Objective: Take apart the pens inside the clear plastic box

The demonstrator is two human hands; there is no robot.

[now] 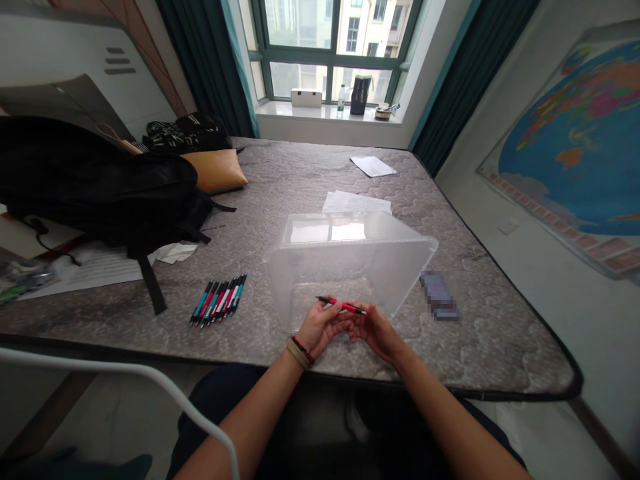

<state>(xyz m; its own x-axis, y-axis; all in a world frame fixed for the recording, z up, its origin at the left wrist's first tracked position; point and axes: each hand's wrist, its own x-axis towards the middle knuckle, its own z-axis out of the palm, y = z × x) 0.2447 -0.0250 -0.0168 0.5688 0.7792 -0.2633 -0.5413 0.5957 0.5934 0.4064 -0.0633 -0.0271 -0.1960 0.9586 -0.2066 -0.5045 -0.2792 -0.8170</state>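
Note:
A red pen with black ends [345, 306] lies level between my two hands, its dark tip pointing left. My left hand [323, 327], with bands at the wrist, pinches it near the tip end. At the other end, the fingers of my right hand [375, 331] close on the pen. Just beyond my hands a clear plastic bin [340, 257] rests on its side, its opening towards me. To the left, several red, teal and white pens [219, 300] lie side by side in a row on the mattress [270, 180].
A blurred-out phone [440, 295] lies right of the bin. Papers [357, 201] are behind it, with another sheet [373, 166] farther back. A black backpack [100, 180] and a tan pouch [217, 169] occupy the left side. A white curved bar [150, 373] crosses the lower left.

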